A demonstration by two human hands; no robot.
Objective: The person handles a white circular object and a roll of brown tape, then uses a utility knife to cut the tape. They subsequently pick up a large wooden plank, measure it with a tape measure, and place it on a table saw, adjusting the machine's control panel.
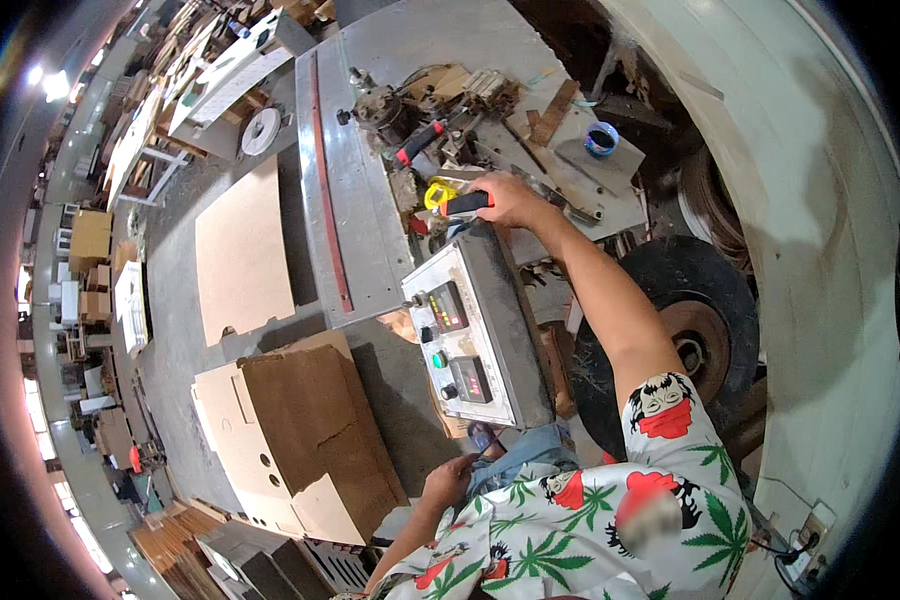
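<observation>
My right hand (515, 200) reaches over the cluttered metal bench (530, 55) and grips a tool with a black-and-red handle (462, 203). Its far end is lost among the clutter, so its kind is unclear. Right beside it lies a yellow tape measure (438, 194), and a red-and-black grip (420, 143) sits farther off. Below the hand stands a grey control box (470, 330) with a green button, knobs and two small displays. Down near my jeans, my left hand (448, 482) has its fingers curled in; whatever they hold is too small to name.
A red strip (327, 185) runs along the bench's left part. Cardboard boxes (300, 430) stand at lower left, near a flat brown sheet (245, 250) on the floor. A large black wheel (620, 300) is by my right arm. A blue tape roll (601, 139) rests at the right.
</observation>
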